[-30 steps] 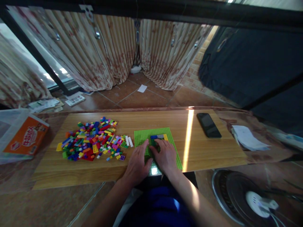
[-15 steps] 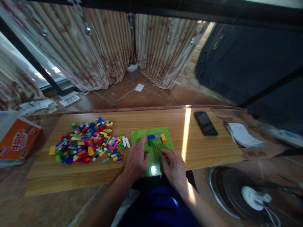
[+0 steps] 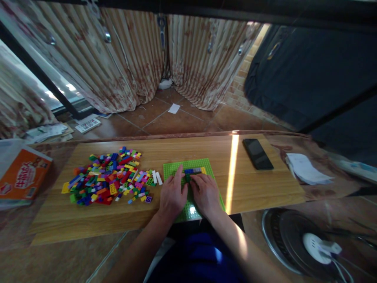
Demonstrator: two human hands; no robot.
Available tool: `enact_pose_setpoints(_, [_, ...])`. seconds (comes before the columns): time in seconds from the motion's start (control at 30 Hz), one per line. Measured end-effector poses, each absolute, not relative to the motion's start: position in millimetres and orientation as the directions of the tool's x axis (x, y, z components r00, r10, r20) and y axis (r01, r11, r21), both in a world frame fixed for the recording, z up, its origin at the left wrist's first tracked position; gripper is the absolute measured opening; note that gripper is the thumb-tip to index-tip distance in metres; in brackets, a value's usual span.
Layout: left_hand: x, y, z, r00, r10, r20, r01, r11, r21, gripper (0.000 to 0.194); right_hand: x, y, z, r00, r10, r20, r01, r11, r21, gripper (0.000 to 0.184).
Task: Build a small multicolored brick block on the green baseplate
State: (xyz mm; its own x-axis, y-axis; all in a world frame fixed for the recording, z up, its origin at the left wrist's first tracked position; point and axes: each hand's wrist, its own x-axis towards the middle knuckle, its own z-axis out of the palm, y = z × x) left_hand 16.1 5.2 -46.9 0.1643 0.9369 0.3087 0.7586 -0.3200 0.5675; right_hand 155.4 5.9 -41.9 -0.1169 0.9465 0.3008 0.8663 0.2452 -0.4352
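Note:
A green studded baseplate (image 3: 171,167) lies before me with a row of toy bricks on it: a blue brick (image 3: 189,171), a grey brick (image 3: 197,170) and a yellow brick (image 3: 203,170). Below the blue one sits a dark green brick (image 3: 187,178), partly covered by fingers. My left hand (image 3: 173,195) rests on the plate's left part, index finger stretched out and thumb apart, holding nothing visible. With its fingers drawn together, my right hand (image 3: 206,195) has its fingertips at the dark green brick; whatever is between them is hidden.
A heap of mixed bricks (image 3: 108,179) spreads over the left of the wooden table (image 3: 141,220). Two white bricks (image 3: 159,178) lie between heap and plate. To the right are a black phone (image 3: 258,154) and papers (image 3: 308,169). An orange box (image 3: 25,175) stands far left.
My right hand has moved left and up over the plate, to the dark green brick, now covering the orange brick. My left hand has shifted only slightly.

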Motion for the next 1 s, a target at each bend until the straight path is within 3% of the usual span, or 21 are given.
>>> enact_pose_setpoints(0.3, [15.6,5.2,-50.6,0.157,0.934,0.322,0.754,-0.324,0.572,0.067,154.5,5.2,-46.8,-0.102,0.942,0.32,0.833,0.257,-0.49,0.02])
enact_pose_setpoints(1.0, [16.0,4.8,-52.6,0.149,0.935,0.321,0.763,-0.315,0.564,0.062,154.7,3.5,-54.9,-0.097,0.93,0.354,0.826,0.274,-0.492,0.026])
